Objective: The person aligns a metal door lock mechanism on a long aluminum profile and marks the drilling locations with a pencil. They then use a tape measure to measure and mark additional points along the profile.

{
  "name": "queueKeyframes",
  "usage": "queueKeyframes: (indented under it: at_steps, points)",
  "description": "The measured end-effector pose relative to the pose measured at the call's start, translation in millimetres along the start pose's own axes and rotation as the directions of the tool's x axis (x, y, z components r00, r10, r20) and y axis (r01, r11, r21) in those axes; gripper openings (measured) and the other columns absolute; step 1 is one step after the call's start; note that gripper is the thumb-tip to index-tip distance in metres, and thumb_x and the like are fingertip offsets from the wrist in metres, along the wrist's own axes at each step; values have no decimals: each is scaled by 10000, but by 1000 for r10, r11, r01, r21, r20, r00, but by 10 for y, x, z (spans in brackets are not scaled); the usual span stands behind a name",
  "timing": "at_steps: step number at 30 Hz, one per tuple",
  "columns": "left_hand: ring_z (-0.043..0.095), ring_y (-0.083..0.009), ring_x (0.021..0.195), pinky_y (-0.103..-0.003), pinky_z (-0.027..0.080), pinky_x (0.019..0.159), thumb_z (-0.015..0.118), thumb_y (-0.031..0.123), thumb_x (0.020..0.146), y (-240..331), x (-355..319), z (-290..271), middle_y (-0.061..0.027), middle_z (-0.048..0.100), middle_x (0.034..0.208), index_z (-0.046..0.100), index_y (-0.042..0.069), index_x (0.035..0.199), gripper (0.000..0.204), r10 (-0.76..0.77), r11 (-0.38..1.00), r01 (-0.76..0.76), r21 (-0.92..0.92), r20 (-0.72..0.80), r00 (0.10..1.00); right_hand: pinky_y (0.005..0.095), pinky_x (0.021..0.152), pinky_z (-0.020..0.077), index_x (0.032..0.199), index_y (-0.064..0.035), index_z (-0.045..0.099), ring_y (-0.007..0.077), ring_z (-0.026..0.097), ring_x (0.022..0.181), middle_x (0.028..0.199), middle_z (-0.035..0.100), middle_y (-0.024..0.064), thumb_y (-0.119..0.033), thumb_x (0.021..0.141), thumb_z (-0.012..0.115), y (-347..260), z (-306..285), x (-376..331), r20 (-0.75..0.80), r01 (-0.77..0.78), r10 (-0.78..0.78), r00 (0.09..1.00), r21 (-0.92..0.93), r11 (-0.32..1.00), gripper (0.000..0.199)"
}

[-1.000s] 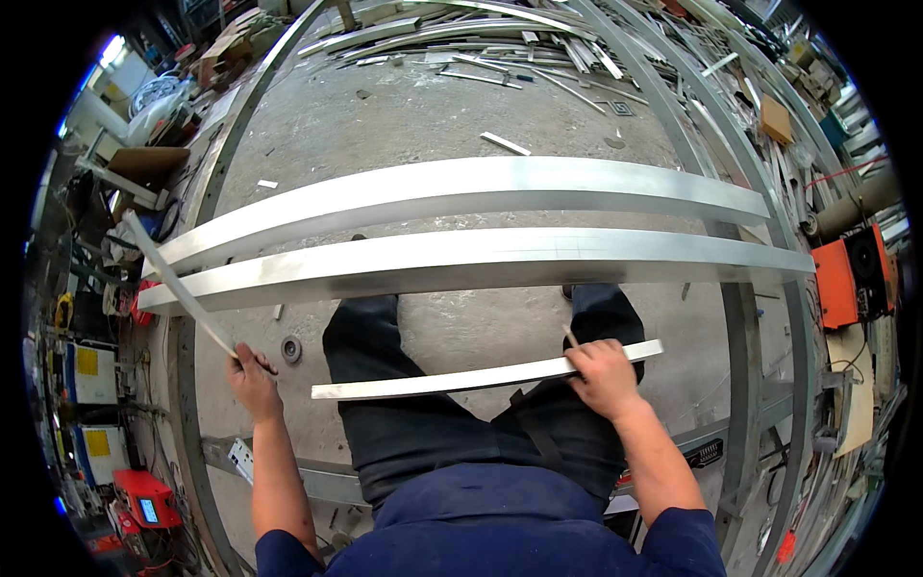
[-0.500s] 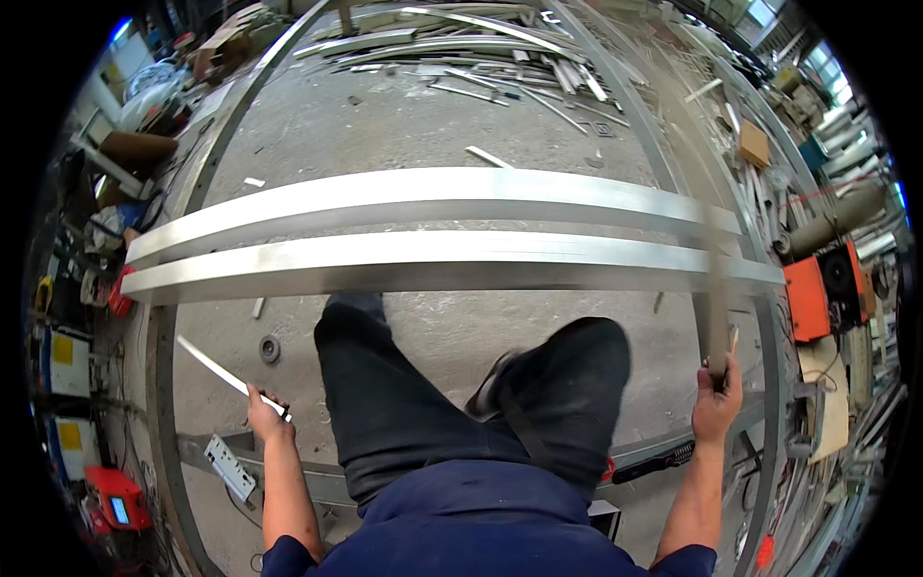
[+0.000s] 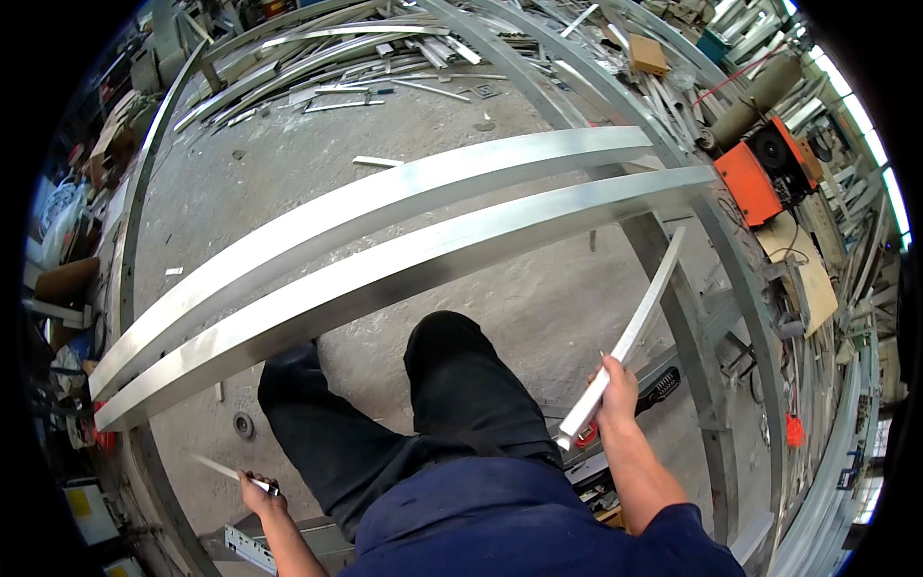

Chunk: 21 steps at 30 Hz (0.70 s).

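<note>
My left hand (image 3: 260,492) is closed around the near end of a thin silver metal strip (image 3: 219,467), whose far end is blurred. Right of my knees, my right hand (image 3: 615,389) grips a longer, narrow metal bar (image 3: 646,313) by its lower part. This bar slants from beside my waist up toward the right ends of two rectangular metal tubes. The near tube (image 3: 423,255) and the far tube (image 3: 375,207) lie side by side across a metal frame (image 3: 716,385), ahead of my legs. Neither hand touches these tubes.
An orange machine (image 3: 750,190) stands at the right beside a cardboard box (image 3: 648,55). Metal offcuts (image 3: 356,62) are heaped on the far floor. A small round disc (image 3: 243,425) lies left of my legs. Loose items (image 3: 601,481) sit by my right hip.
The view has turned toward the right. My right hand has come in closer to my body, and its bar has gone from nearly straight ahead to slanting. My left hand still holds its strip.
</note>
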<state>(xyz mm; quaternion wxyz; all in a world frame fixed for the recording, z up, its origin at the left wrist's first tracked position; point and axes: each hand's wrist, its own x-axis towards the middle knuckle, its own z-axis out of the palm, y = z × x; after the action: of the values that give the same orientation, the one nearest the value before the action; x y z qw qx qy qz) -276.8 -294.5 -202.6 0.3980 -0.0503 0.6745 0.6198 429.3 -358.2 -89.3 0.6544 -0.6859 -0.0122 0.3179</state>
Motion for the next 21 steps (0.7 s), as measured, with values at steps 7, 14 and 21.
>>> queueKeyframes:
  at_steps: [7, 14, 21]
  points:
    - [504, -117, 553, -293, 424, 506, 608, 365, 1061, -223, 258, 16, 36, 542, 704, 621, 163, 1041, 203, -96, 983, 101, 152, -39, 995, 333, 544, 528, 1217, -41, 648, 175, 620, 625, 823, 625, 53, -260, 959, 713, -285, -338, -408, 155, -208, 228, 961, -133, 969, 345]
    - [505, -143, 540, -288, 422, 506, 629, 295, 1018, -503, 288, -87, 17, 568, 733, 650, 140, 1002, 158, -225, 946, 218, 241, 3, 974, 364, 561, 539, 1064, 7, 669, 209, 633, 620, 778, 642, 85, -206, 944, 698, -133, -332, 307, 189, -372, 422, 887, -249, 894, 246]
    - [494, -175, 519, -354, 406, 485, 619, 247, 1005, -738, 207, -11, -14, 559, 688, 670, 85, 1060, 179, -340, 862, 312, 399, -1, 941, 424, 761, 595, 1136, 101, 671, 333, 728, 922, 1104, 732, 205, -132, 913, 718, 999, 48, 2007, 0, -300, 343, 939, -485, 822, 327]
